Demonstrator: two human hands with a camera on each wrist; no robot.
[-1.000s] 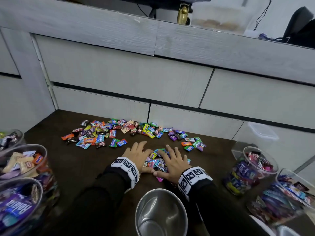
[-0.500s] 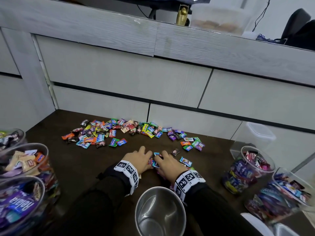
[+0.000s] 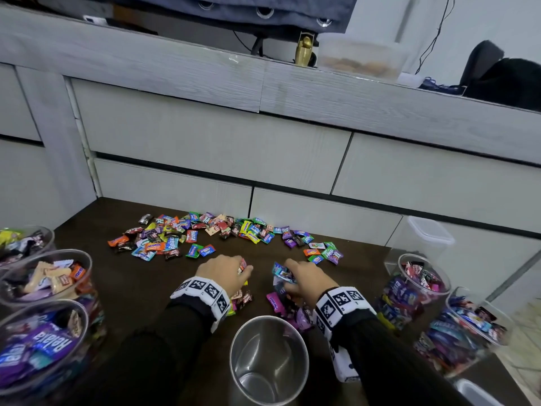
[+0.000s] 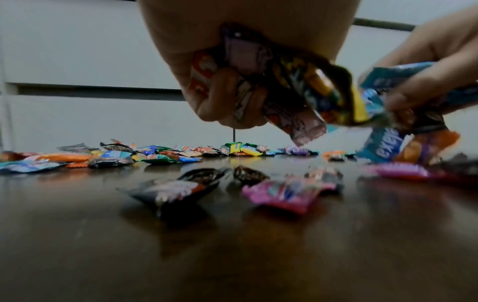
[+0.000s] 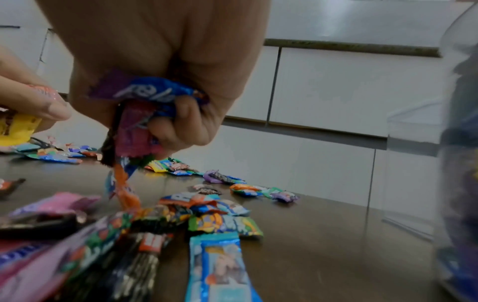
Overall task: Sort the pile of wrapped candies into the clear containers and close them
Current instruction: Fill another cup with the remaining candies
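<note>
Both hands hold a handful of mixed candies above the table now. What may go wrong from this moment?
1. The left hand grips several wrappers that hang loose below its fingers; some may slip out.
2. The right hand holds mixed kinds, such as a blue candy and a pink candy, so one may land in the wrong container.
3. The metal cup stands between the forearms; a sleeve may knock it over.

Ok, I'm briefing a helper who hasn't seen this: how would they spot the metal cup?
On the dark wooden table, look at the near edge, between the person's two sleeved forearms. The round shiny steel cup stands there, empty and opaque, unlike the clear candy-filled containers at either side.
</note>
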